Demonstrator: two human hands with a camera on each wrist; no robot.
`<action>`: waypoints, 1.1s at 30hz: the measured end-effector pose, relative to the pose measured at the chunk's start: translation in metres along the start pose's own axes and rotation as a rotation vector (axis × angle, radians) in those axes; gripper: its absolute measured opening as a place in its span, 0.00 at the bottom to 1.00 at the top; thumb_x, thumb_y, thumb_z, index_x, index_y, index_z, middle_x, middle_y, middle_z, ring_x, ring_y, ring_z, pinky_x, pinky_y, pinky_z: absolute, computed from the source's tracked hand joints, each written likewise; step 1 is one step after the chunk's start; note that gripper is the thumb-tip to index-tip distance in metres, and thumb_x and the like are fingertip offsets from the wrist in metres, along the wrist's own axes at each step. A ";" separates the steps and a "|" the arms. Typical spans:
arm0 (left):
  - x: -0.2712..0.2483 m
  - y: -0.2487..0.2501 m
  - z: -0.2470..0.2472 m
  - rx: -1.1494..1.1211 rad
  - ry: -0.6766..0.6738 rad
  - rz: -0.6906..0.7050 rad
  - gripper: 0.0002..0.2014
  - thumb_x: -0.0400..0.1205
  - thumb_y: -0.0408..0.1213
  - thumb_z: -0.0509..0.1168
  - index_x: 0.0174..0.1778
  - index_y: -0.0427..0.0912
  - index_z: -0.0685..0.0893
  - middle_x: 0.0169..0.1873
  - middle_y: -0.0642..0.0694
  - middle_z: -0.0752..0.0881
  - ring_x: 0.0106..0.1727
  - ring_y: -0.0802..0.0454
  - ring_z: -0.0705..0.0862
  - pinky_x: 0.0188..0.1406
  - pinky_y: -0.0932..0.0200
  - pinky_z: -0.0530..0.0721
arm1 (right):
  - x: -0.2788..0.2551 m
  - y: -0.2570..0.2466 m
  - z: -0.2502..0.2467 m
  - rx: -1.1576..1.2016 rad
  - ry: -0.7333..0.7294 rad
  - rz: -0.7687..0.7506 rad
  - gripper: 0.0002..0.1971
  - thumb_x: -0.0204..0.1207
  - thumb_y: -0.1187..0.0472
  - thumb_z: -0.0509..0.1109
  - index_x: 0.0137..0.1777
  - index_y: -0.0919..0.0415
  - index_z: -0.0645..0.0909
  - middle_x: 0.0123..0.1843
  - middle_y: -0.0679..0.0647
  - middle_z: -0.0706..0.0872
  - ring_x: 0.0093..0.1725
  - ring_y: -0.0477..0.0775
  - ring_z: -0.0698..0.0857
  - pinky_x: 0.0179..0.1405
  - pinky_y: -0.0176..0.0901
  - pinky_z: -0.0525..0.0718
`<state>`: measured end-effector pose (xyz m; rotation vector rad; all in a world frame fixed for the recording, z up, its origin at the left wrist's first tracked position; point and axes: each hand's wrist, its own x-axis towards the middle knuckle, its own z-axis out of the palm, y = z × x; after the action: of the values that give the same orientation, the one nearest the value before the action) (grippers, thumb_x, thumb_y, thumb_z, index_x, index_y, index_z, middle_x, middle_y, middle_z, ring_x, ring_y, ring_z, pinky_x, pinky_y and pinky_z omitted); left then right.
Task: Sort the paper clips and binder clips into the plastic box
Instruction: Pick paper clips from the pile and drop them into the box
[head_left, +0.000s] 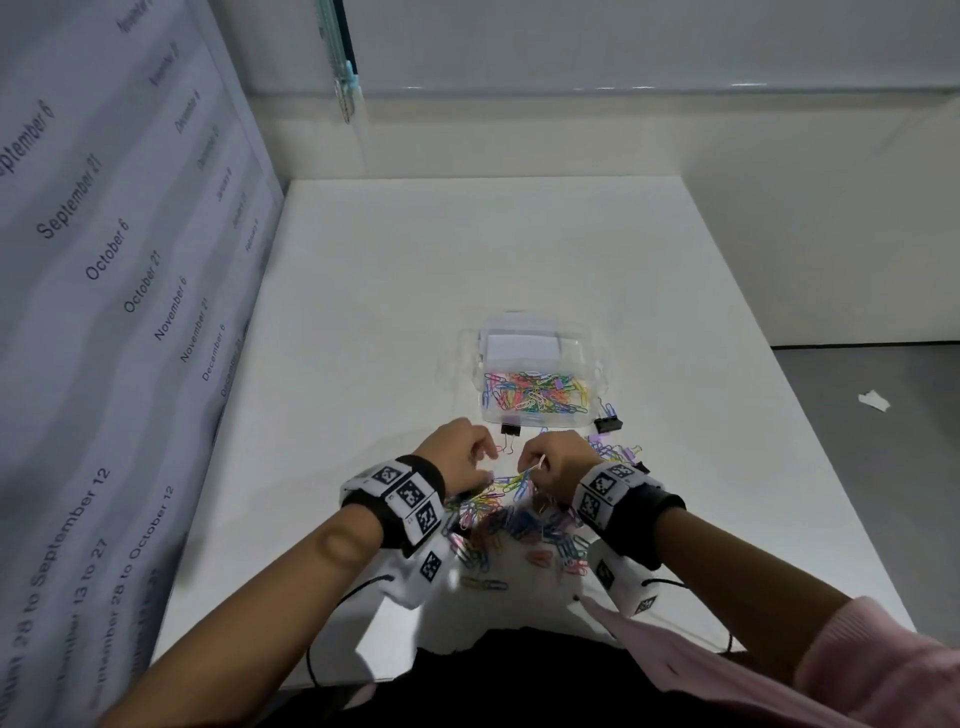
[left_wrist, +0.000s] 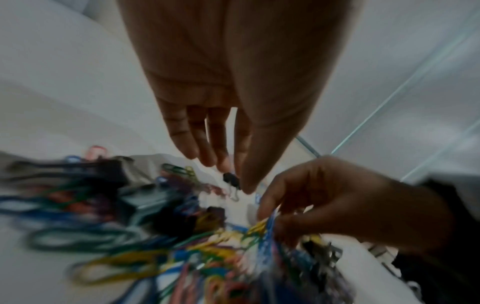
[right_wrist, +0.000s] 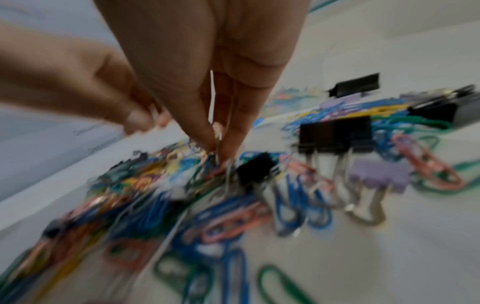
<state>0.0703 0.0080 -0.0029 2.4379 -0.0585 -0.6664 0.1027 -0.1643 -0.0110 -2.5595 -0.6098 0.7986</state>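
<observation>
A clear plastic box (head_left: 597, 364) stands on the white table, its near compartment full of coloured paper clips (head_left: 535, 392). A loose pile of paper clips (head_left: 511, 525) mixed with binder clips lies between my hands. My right hand (head_left: 537, 462) pinches a few paper clips (left_wrist: 266, 223) just above the pile, thumb against fingertips (right_wrist: 207, 142). My left hand (head_left: 485, 457) hovers over the pile's far left edge; its fingers (left_wrist: 197, 148) point down fairly straight and hold nothing. A small black binder clip (head_left: 511, 430) lies just beyond them.
Another black binder clip (head_left: 608, 423) sits at the box's near right corner. Black and lilac binder clips (right_wrist: 335, 133) lie in the pile right of my right hand. A printed calendar sheet (head_left: 104, 312) forms a wall on the left.
</observation>
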 end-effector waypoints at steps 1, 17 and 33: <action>-0.002 -0.005 0.003 0.060 -0.016 -0.003 0.17 0.72 0.38 0.73 0.56 0.42 0.83 0.48 0.45 0.77 0.48 0.48 0.80 0.51 0.55 0.81 | -0.001 0.003 -0.005 0.029 0.040 0.015 0.11 0.70 0.69 0.65 0.48 0.64 0.87 0.52 0.58 0.90 0.55 0.56 0.85 0.50 0.36 0.76; -0.012 -0.024 0.025 0.089 0.115 0.013 0.15 0.73 0.41 0.72 0.52 0.40 0.81 0.51 0.47 0.70 0.51 0.46 0.79 0.50 0.58 0.79 | 0.011 0.005 -0.046 0.113 0.297 0.039 0.10 0.74 0.67 0.64 0.50 0.57 0.84 0.50 0.52 0.86 0.41 0.51 0.82 0.43 0.39 0.82; -0.011 -0.029 0.026 0.188 0.170 -0.033 0.12 0.76 0.43 0.69 0.53 0.45 0.82 0.57 0.45 0.76 0.62 0.45 0.71 0.60 0.51 0.76 | 0.002 -0.007 0.012 -0.120 -0.166 -0.055 0.12 0.69 0.70 0.64 0.49 0.61 0.85 0.55 0.58 0.86 0.56 0.59 0.82 0.52 0.45 0.80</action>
<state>0.0450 0.0194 -0.0324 2.6725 -0.0136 -0.4840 0.0954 -0.1543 -0.0172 -2.5881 -0.7982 0.9899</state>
